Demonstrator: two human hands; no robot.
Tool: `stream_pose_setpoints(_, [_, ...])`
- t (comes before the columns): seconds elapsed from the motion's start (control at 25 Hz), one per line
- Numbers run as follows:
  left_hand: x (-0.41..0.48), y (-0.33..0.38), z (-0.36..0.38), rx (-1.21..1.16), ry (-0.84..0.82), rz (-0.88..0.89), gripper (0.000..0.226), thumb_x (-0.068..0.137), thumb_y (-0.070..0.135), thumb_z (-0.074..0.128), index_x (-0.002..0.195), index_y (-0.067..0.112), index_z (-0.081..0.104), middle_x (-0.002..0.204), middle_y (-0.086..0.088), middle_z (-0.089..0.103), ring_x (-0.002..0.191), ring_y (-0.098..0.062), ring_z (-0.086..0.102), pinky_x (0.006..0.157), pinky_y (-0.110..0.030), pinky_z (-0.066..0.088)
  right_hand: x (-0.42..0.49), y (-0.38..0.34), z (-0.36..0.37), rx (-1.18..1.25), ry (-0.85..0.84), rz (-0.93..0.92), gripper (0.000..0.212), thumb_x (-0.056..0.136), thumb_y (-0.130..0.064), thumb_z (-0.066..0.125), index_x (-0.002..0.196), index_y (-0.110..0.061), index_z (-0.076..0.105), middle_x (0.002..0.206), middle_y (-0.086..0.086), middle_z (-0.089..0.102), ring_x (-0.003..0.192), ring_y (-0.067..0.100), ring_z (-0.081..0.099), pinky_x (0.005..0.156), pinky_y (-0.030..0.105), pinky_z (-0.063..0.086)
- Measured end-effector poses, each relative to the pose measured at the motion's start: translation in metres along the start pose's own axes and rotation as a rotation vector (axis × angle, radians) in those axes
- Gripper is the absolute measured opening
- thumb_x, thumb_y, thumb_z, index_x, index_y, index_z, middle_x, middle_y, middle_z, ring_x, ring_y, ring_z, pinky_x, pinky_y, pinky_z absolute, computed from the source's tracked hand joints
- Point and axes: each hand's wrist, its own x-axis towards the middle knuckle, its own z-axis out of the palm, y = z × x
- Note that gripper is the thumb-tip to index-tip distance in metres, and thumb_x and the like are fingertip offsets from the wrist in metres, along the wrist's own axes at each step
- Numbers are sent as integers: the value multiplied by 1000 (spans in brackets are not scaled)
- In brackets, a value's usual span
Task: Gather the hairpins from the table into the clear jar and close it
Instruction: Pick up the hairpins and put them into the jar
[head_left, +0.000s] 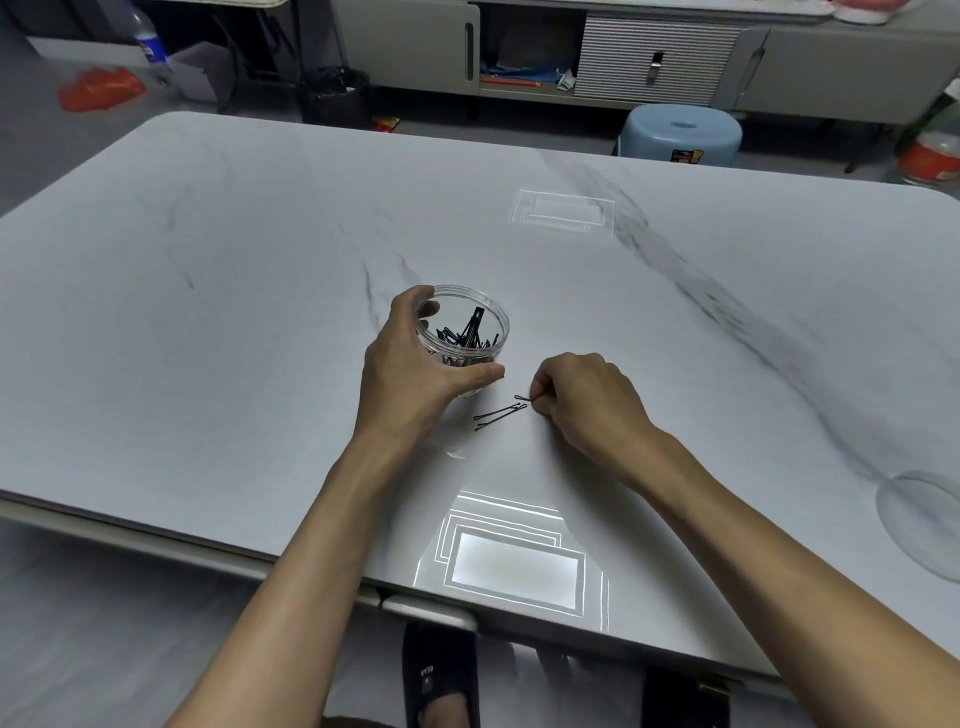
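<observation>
No writing reads clearly. The left hand (410, 371) grips the open clear jar (470, 332), which is half full of black hairpins. Just right of the jar, the right hand (582, 400) pinches one hairpin (523, 398); two loose hairpins (498, 415) lie on the tabletop (260, 312), touching its fingertips.

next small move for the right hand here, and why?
Probably lift the pinched hairpin and drop it into the clear jar. The right hand already has its grip on it, the left hand steadies the open jar, and two hairpins lie on the table.
</observation>
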Motion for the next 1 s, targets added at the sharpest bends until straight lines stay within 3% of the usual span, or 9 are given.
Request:
stream_pose_setpoints(0.2, [1,0,-1,-7,-3,-6,92,54,30,93,134,27,47,124,13,57,115,-8,53,91,-20,40,-5,-2,-1,-290,73,-35,6,88,-10,60,93,-6,61,91,11,63,85,37,59,63,32,38])
stream_pose_setpoints(0.28, [1,0,-1,-7,-6,-3,92,54,29,93,134,27,47,124,12,57,115,-9,53,93,-21,41,-9,-5,-2,-391,81,-64,11,81,2,56,76,-6,50,74,5,50,75,35,53,53,29,26])
stream_pose_setpoints(0.36, [1,0,-2,-7,-1,-5,93,54,29,93,135,27,47,124,12,57,114,-8,53,92,-21,41,-13,-10,-2,-459,88,-180,39,60,12,65,59,-10,33,59,5,38,57,30,39,46,24,8])
stream_pose_setpoints(0.44, [1,-1,-3,-10,12,-10,93,54,29,93,135,27,46,124,13,57,114,-8,53,92,-21,41,-17,-9,-1,-414,143,-252,46,33,20,69,54,-10,40,50,11,43,42,26,32,50,18,-2])
stream_pose_setpoints(0.48, [1,-1,-4,-12,18,-10,93,54,29,93,135,27,46,124,13,57,114,-8,54,92,-21,41,-14,-5,2,-407,196,-275,43,35,20,68,58,-8,46,52,12,46,42,27,35,47,18,0])
stream_pose_setpoints(0.56, [2,-2,-6,-15,17,-11,93,54,29,93,135,27,46,124,13,57,114,-8,54,93,-22,42,-7,7,3,-300,238,-211,29,65,13,59,79,-9,46,69,10,52,59,33,50,43,28,23])
stream_pose_setpoints(0.68, [1,-2,-5,-4,-9,-9,95,54,30,93,136,27,46,123,13,57,113,-7,53,89,-19,39,4,10,-22,133,338,-137,13,88,-5,49,90,-18,53,78,-3,62,73,26,56,63,37,43])
stream_pose_setpoints(0.8, [0,-2,-3,14,-38,11,96,53,31,93,136,27,45,125,12,58,114,-7,52,91,-21,40,8,-8,-53,321,489,-260,7,88,-17,63,86,-23,67,70,-12,67,60,7,56,61,31,45])
stream_pose_setpoints(1.0, [-4,1,3,19,-133,67,92,54,29,93,132,30,46,127,11,58,117,-8,53,93,-21,44,11,-35,-58,230,284,-449,10,83,-11,71,91,-16,76,75,-4,73,62,-2,57,64,12,40])
